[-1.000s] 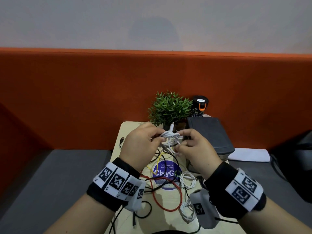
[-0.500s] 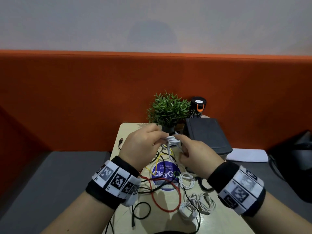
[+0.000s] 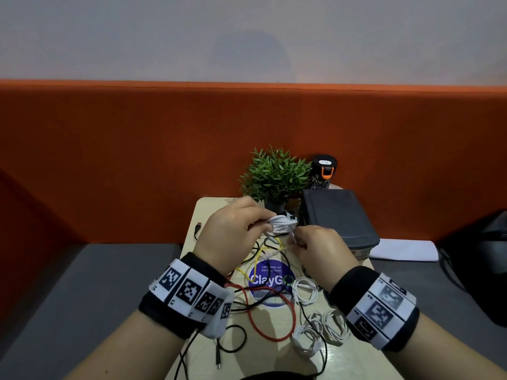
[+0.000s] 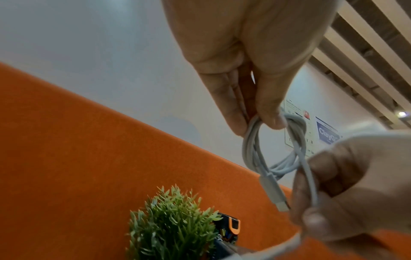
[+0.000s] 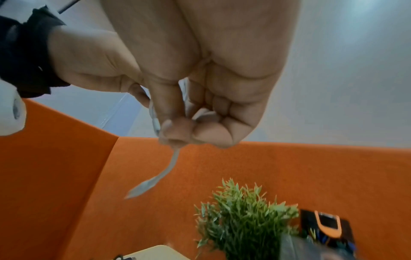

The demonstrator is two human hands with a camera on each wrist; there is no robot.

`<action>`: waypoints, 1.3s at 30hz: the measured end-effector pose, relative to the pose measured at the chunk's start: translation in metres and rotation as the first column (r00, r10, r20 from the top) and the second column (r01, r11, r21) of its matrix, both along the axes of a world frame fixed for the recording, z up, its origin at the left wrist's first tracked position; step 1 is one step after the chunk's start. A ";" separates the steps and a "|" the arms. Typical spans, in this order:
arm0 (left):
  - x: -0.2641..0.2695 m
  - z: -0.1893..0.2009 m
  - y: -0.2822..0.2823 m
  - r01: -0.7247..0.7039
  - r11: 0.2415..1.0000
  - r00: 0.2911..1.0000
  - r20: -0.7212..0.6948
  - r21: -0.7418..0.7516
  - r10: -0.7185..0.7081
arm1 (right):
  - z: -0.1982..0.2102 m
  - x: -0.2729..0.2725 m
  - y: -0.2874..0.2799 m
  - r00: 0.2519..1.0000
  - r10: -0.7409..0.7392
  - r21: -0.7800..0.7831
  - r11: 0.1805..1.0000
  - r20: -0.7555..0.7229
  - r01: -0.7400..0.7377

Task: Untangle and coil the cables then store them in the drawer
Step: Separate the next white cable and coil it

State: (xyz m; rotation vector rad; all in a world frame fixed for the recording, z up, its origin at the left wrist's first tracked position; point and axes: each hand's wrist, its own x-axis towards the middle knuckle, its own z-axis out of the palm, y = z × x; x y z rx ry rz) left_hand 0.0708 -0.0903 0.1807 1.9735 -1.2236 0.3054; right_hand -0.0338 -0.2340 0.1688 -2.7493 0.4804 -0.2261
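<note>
My left hand (image 3: 270, 221) pinches a small white cable coil (image 3: 282, 224) above the pale wooden table (image 3: 356, 363). In the left wrist view, thumb and fingers of the left hand (image 4: 260, 123) clamp the coil's (image 4: 264, 151) top loops. Just below the coil, my right hand (image 3: 295, 240) pinches the cable's loose end. From the right hand (image 5: 177, 132) a short tail with a plug (image 5: 142, 189) hangs down. A tangle of red (image 3: 263, 322), yellow (image 3: 256, 260) and black cables lies on the table below. The dark grey drawer box (image 3: 337, 218) stands at the back right.
Bundled white cables (image 3: 315, 334) and another white loop (image 3: 304, 292) lie at the table's front right. A potted green plant (image 3: 274, 176) and a black can (image 3: 323, 171) stand at the back. An orange padded wall surrounds the table; grey seats flank it.
The right hand has dropped from beside the coil to just under it, taking the cable end along. The plug that stuck up above the coil is down now. Both hands sit slightly lower.
</note>
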 end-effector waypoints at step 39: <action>-0.009 -0.005 -0.009 -0.163 0.974 0.793 -0.608 -0.155 0.035 | -0.001 0.004 0.004 0.975 -0.099 0.959 0.226 0.197 -0.171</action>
